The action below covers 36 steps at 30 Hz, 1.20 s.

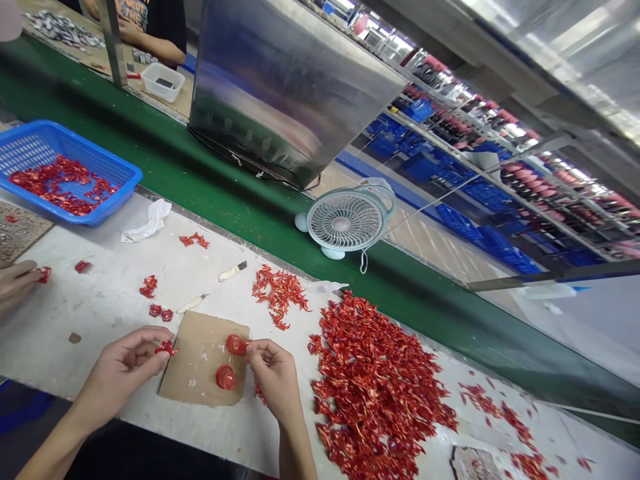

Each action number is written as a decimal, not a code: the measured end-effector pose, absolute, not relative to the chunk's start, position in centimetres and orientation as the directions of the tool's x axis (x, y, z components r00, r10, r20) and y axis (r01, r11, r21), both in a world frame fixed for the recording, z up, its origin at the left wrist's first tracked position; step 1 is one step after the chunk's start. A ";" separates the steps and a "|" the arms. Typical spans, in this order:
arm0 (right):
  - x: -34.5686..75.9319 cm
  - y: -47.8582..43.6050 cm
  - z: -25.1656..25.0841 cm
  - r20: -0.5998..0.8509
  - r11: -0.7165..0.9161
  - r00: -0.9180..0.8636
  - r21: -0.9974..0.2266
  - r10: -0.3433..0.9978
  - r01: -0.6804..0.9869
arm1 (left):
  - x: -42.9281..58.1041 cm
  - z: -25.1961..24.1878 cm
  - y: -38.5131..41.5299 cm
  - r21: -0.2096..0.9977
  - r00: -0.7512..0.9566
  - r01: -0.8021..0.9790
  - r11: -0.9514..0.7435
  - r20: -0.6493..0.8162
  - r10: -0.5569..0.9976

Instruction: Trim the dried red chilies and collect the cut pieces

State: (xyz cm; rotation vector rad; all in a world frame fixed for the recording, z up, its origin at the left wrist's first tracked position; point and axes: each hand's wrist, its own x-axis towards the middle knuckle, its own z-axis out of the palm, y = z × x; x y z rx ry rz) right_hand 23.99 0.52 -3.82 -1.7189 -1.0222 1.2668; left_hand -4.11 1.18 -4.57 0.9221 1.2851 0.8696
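Observation:
My left hand [127, 367] pinches a small glossy red plastic piece [165, 348] at the left edge of a cardboard sheet [197, 360]. On the sheet's right side stand two small round red pots [226, 377], one behind the other. My right hand [274, 377] is closed beside the farther pot [235, 344], thumb and forefinger pinched at its right side around a thin red tip, probably a small red piece; most of it is hidden by the fingers. More red pieces [261, 392] lie partly under the right hand.
A big heap of red pieces [380, 387] lies right, a smaller pile [280, 293] behind. Two white-handled tools [233, 271] lie beyond the cardboard. At left are a blue basket [115, 193] and another person's hand [17, 283] with a red piece. A fan [345, 223] stands on the green belt [235, 200].

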 end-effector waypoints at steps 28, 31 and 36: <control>22.8 -0.5 -3.7 -0.434 -0.370 0.156 -0.872 0.887 -0.320 | -0.5 -6.4 2.1 0.725 0.419 0.627 -0.286 -0.005 0.908; 22.3 -0.4 -3.0 -0.458 -0.372 0.102 -0.817 0.883 -0.440 | -0.4 -6.3 3.0 0.693 0.512 0.621 -0.366 -0.005 0.859; 22.0 -0.8 -2.4 -0.484 -0.383 0.061 -0.757 0.873 -0.529 | -0.9 -6.1 4.2 0.708 0.530 0.603 -0.369 -0.010 0.848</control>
